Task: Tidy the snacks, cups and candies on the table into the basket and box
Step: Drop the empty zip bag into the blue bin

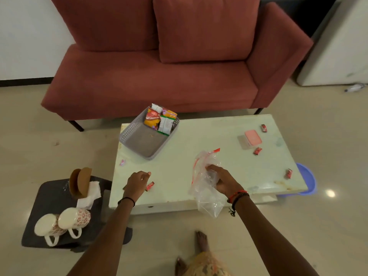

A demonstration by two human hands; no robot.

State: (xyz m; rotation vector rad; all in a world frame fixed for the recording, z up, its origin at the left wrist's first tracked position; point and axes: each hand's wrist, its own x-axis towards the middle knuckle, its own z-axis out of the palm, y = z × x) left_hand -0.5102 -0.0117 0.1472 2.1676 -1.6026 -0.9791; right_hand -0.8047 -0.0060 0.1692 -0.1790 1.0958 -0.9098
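Gripping a crumpled clear plastic bag with a red zip strip, the right hand sits over the near edge of the pale desk; its fingers are closed around the bag's middle, and the bag's lower end hangs past the desk edge above the floor. The left hand hovers over the near left part of the desk with fingers loosely curled and holding nothing, just beside a small red candy.

A grey basket stands at the far left corner, its far end overhanging the desk edge toward the red sofa. Snack packets stand packed in its far end; the near half of the basket is bare. A pink-lidded box sits closed toward the right side, with red candies near it: one beyond it, one just in front, and another close to the right edge. A pink sweet lies by the left edge. The middle of the desk is open.

Two floral cups lie on their sides on a dark mat on the floor to the left, beside a brown holder with white tissues. A blue tub is mostly hidden behind the desk's right corner. Print on the packets is too small to read.
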